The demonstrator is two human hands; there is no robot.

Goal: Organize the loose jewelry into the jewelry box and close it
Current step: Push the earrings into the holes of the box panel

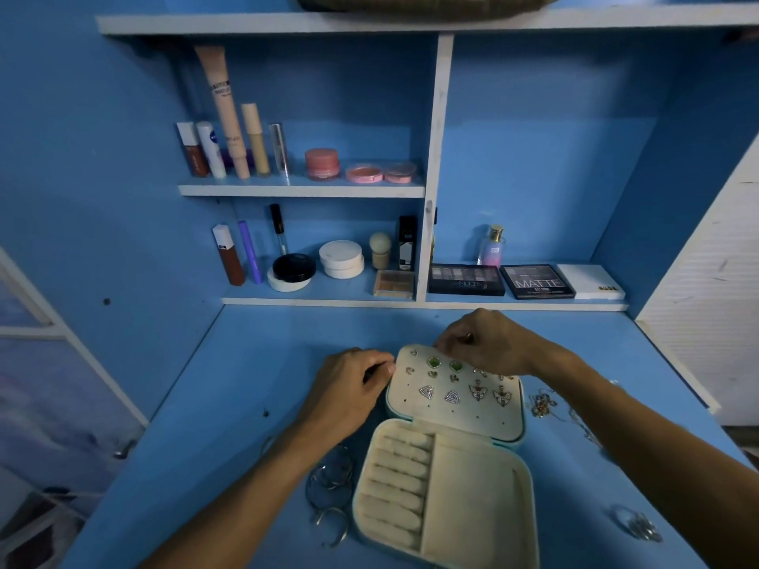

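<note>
The jewelry box (447,478) lies open at lower centre of the frame on the blue desk (246,384), its cream lid panel (456,400) toward the shelves and studded with earrings (427,391), its ring rolls and side compartment bare. My left hand (349,388) is pinched against the lid's left edge, and my right hand (484,342) has fingertips together on a small item I cannot identify at the lid's top edge. Bangles (330,482) sit just left of the box, tangled chains (544,404) right of the lid, rings (638,523) at lower right.
</note>
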